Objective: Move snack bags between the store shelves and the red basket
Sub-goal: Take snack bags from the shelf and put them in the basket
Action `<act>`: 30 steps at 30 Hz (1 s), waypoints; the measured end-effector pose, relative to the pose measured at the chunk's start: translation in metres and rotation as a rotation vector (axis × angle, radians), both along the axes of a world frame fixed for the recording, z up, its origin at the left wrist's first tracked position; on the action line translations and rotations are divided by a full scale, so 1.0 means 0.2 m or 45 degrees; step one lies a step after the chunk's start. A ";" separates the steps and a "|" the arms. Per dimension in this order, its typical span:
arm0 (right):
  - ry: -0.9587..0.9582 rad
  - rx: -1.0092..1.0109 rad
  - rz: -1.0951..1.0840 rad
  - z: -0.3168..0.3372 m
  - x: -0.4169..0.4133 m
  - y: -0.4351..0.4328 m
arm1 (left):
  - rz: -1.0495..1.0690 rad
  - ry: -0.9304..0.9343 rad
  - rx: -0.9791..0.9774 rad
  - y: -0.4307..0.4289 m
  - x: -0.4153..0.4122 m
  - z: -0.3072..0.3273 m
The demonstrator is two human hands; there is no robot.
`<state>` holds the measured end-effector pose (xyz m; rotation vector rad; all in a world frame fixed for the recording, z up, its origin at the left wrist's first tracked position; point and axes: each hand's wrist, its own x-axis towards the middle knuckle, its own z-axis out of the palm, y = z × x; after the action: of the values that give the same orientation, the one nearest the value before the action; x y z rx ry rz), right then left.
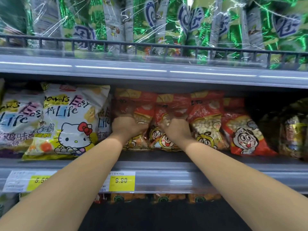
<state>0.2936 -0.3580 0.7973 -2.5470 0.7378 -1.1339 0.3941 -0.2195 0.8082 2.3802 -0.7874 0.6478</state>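
Two bare forearms [83, 180] reached from the foreground over the grey shelf [166, 165], where red snack bags [206, 117] stood packed upright in a row beside white cartoon-cat bags [70, 120]. The left hand [126, 129] and right hand [175, 130] each clutched a neighbouring red bag, fingers curled into the film, seemingly to shift two at once. Whether the bags were coming off or going in could not be told. The fingertips were blurred and sunk in the wrapping. The red basket was out of view. A yellow price tag [122, 180] read 9.90.
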 end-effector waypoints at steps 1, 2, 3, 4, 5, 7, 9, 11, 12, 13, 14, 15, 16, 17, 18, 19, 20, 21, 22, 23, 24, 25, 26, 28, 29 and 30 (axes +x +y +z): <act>-0.001 -0.008 0.001 0.00 -0.01 0.01 | 0.019 -0.062 -0.050 0.01 -0.01 0.00; 0.003 -0.030 -0.008 0.01 -0.02 0.01 | 0.024 -0.109 -0.094 0.01 -0.03 0.01; 0.002 -0.059 -0.013 0.01 -0.03 0.02 | 0.022 -0.141 -0.123 0.01 -0.05 0.01; -0.001 -0.082 -0.020 0.01 -0.03 0.02 | 0.024 -0.154 -0.130 0.01 -0.06 0.01; -0.014 -0.104 -0.025 0.02 -0.04 0.02 | 0.024 -0.155 -0.125 0.02 -0.08 0.01; -0.044 -0.140 -0.039 0.02 -0.03 0.01 | 0.007 -0.117 -0.144 0.03 -0.09 0.02; -0.055 -0.171 -0.077 0.02 0.00 -0.01 | -0.017 -0.064 -0.156 0.03 -0.09 0.03; -0.029 -0.160 -0.081 0.02 0.02 -0.02 | -0.041 0.002 -0.079 0.01 -0.07 0.03; -0.011 -0.143 -0.064 0.01 0.04 -0.02 | -0.056 0.044 -0.041 0.00 -0.06 0.02; 0.001 -0.125 -0.052 0.01 0.06 -0.02 | -0.070 0.079 -0.015 -0.01 -0.04 0.02; 0.008 -0.102 -0.037 0.00 0.07 -0.03 | -0.075 0.095 -0.010 -0.02 -0.02 0.01; -0.002 -0.075 -0.023 0.00 0.09 -0.03 | -0.067 0.105 -0.012 -0.03 0.00 0.01; -0.008 -0.022 -0.022 -0.01 0.10 -0.05 | -0.065 0.110 -0.014 -0.04 0.01 0.01; -0.006 0.021 -0.020 -0.02 0.12 -0.06 | -0.057 0.116 -0.014 -0.04 0.02 0.01; -0.018 0.044 -0.013 -0.03 0.13 -0.09 | -0.057 0.105 0.002 -0.05 0.03 0.00; -0.033 0.068 -0.013 -0.03 0.12 -0.08 | -0.051 0.087 0.031 -0.05 0.05 -0.01; -0.082 0.106 -0.012 -0.02 0.08 -0.04 | -0.054 0.061 0.043 -0.05 0.05 -0.02; -0.136 0.152 -0.018 -0.01 0.05 -0.02 | -0.053 0.038 0.048 -0.05 0.07 -0.03; -0.158 0.212 -0.049 0.00 0.03 -0.02 | -0.068 0.015 0.031 -0.04 0.08 -0.04; -0.154 0.265 -0.082 0.01 0.02 -0.02 | -0.083 0.016 0.013 -0.03 0.09 -0.04; -0.125 0.319 -0.106 0.02 0.00 -0.03 | -0.107 0.014 0.010 -0.03 0.09 -0.05; -0.100 0.355 -0.097 0.02 0.00 -0.05 | -0.129 0.024 0.026 -0.02 0.10 -0.05; -0.095 0.377 -0.058 0.02 -0.01 -0.05 | -0.152 0.038 0.043 -0.02 0.10 -0.05; -0.091 0.411 0.016 0.02 -0.01 -0.05 | -0.183 0.111 0.054 -0.02 0.09 -0.04; -0.070 0.428 0.038 0.03 -0.01 -0.06 | -0.191 0.136 0.066 -0.03 0.10 -0.04; -0.045 0.452 0.047 0.03 0.01 -0.07 | -0.196 0.146 0.074 -0.03 0.09 -0.04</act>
<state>0.2948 -0.3713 0.8031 -2.2295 0.8000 -0.9376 0.4124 -0.2255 0.8000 2.3561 -0.9396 0.4273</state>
